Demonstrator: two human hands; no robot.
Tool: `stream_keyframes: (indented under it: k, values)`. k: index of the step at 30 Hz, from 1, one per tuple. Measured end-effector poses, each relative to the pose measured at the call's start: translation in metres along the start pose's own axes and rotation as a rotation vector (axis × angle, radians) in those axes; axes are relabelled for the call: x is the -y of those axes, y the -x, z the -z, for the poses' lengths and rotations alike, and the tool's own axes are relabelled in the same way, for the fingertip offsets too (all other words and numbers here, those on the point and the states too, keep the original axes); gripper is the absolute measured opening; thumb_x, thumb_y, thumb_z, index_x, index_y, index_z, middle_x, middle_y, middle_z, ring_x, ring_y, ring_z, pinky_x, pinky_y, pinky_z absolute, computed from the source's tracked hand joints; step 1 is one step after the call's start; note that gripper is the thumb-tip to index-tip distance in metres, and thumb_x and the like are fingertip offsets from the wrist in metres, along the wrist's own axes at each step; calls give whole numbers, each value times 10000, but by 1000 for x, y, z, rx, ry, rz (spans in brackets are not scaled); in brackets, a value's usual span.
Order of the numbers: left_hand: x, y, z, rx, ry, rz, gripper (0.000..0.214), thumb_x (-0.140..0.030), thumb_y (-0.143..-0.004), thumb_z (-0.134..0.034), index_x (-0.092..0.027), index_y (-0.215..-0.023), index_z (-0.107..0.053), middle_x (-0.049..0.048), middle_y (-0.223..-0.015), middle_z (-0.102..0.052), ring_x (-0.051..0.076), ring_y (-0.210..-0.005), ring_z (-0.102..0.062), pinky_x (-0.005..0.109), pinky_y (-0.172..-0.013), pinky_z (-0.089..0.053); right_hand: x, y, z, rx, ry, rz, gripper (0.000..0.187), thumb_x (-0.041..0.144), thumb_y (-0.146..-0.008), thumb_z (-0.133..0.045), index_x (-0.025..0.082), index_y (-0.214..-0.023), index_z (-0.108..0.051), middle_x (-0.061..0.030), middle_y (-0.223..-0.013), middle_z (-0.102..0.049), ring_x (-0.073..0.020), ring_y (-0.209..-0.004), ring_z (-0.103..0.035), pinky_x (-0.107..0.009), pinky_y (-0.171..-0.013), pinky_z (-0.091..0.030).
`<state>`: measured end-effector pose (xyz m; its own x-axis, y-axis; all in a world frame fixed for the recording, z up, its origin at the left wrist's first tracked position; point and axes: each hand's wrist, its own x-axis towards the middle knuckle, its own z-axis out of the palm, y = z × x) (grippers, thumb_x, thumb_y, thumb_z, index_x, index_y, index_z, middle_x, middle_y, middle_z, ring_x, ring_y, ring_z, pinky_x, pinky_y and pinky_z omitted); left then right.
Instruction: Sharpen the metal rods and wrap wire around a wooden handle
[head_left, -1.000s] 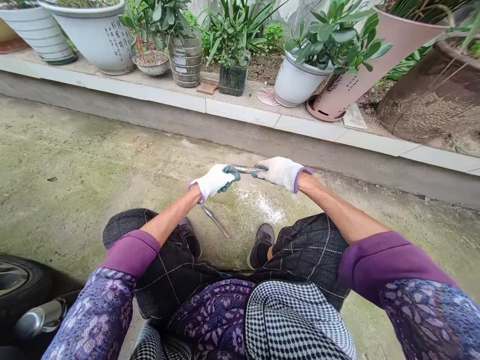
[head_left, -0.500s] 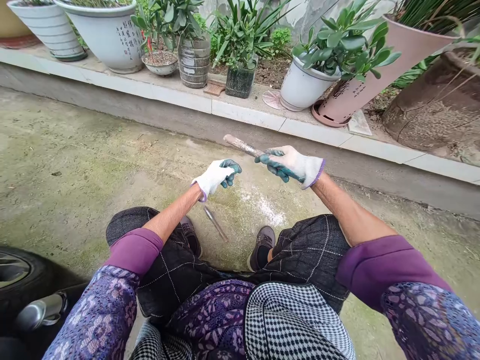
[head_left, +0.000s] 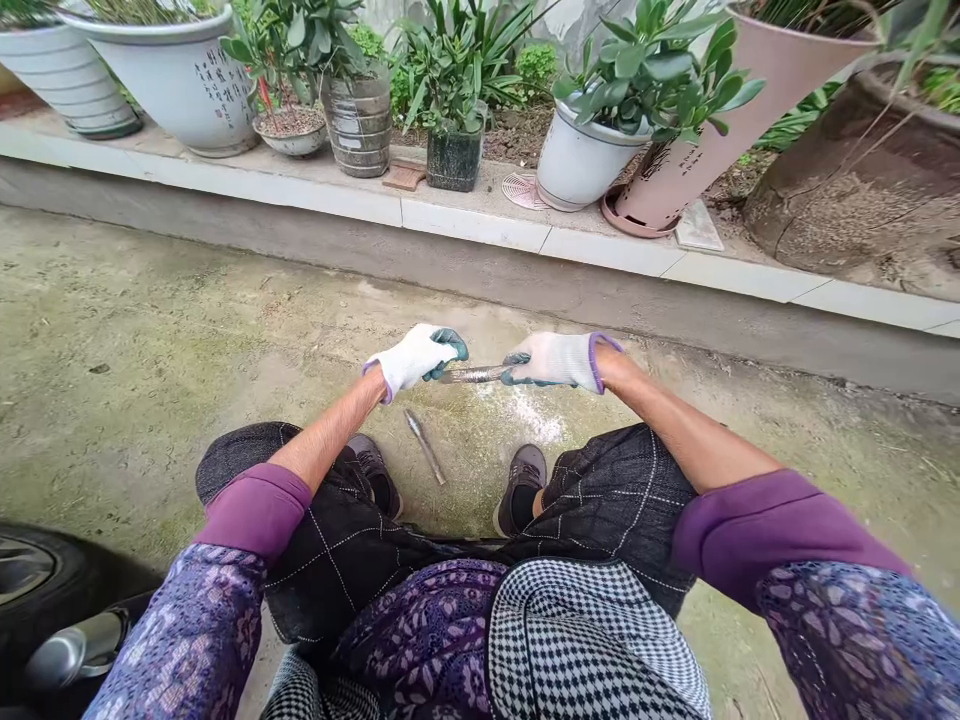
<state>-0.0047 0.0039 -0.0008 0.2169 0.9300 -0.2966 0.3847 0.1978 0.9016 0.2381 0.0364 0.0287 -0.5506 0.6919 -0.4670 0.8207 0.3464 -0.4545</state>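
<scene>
My right hand (head_left: 551, 362), in a white glove with a dark green palm, is closed round one end of a metal rod (head_left: 476, 375). The rod is held nearly level, with a shiny, rough-looking middle. At its other end is my left hand (head_left: 426, 357), gloved alike, its fingers curled together. The fingertips are at the rod's end; whether they grip it or something small is hidden. A second, similar metal rod (head_left: 424, 446) lies on the ground between my shoes. White powder (head_left: 536, 415) is scattered on the concrete below my right hand.
Ahead runs a low tiled ledge (head_left: 472, 228) lined with potted plants, among them a white pot (head_left: 589, 160) and a tall pink pot (head_left: 675, 150). A wheel (head_left: 37, 570) and a metal cup (head_left: 79, 645) are at the lower left. My shoes flank the rod on the ground.
My right hand has lowered the rod and brought it down from a slant to nearly level. Its free end now meets my left hand, which has moved slightly left. The view has shifted a little.
</scene>
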Motion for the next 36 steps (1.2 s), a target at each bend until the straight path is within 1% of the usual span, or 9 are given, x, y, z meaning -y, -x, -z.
stream_keyframes:
  k: [3, 6, 10, 16, 20, 25, 31, 34, 36]
  values:
    - [-1, 0, -2, 8, 47, 19, 120, -104, -801, -568, -144, -773, -677, -60, -464, -491, 71, -379, -432, 200, -393, -326, 1, -12, 3, 0, 185, -44, 276, 406, -878, -595, 202, -911, -779, -32, -697, -672, -171, -620, -559, -310, -577, -364]
    - [3, 0, -5, 30, 125, 42, 105, -124, -831, -588, -162, -740, -622, -68, -462, -468, 72, -360, -418, 212, -382, -311, 3, -19, 5, -36, 349, -97, 369, 462, -925, -511, 219, -1047, -760, -54, -855, -729, -186, -696, -600, -310, -615, -368]
    - [7, -1, -9, 34, 193, 102, 95, -137, -852, -595, -163, -763, -618, -71, -458, -463, 78, -353, -417, 218, -375, -289, 10, -23, 1, -71, 402, -126, 384, 478, -929, -523, 221, -1111, -744, -85, -953, -741, -205, -750, -604, -308, -633, -346]
    - [11, -7, -3, -68, 430, 120, 160, -111, -844, -547, -134, -901, -695, -82, -458, -419, 76, -361, -408, 210, -374, -257, 38, -17, -5, -56, 377, -41, 332, 443, -970, -538, 193, -1071, -731, -57, -844, -670, -137, -641, -426, -292, -621, -286]
    - [14, -7, -1, -44, 538, 149, 158, -143, -834, -573, -139, -917, -707, -86, -459, -401, 73, -362, -393, 212, -373, -227, 41, -15, -4, -61, 386, -11, 274, 406, -964, -571, 194, -1034, -730, -24, -747, -605, -120, -598, -358, -288, -603, -259]
    - [5, 4, -6, -5, 430, 114, 131, -134, -832, -587, -129, -887, -705, -78, -460, -437, 71, -361, -385, 226, -385, -267, 20, -25, 1, -125, 302, -8, 359, 454, -962, -546, 200, -1127, -739, -54, -883, -696, -144, -650, -462, -286, -621, -307]
    - [-2, 12, -14, -63, 319, 33, 191, -61, -817, -546, -132, -897, -705, -84, -447, -439, 64, -370, -368, 215, -395, -291, 8, -30, 7, -196, 206, -21, 362, 414, -960, -529, 192, -1139, -752, -67, -965, -748, -171, -757, -593, -278, -685, -401]
    - [-1, 10, -16, -66, 290, 25, 194, -68, -842, -540, -134, -920, -705, -80, -457, -461, 66, -379, -406, 207, -396, -300, 9, -28, 9, -273, 148, -17, 333, 400, -942, -565, 186, -1123, -746, -62, -942, -734, -166, -773, -593, -271, -686, -422]
    - [1, 8, -15, -71, 297, 14, 193, -86, -859, -547, -138, -958, -704, -69, -490, -511, 69, -401, -461, 199, -408, -322, 10, -26, 12, -312, 18, -35, 316, 417, -943, -564, 176, -1059, -732, -37, -820, -678, -141, -677, -553, -260, -614, -422]
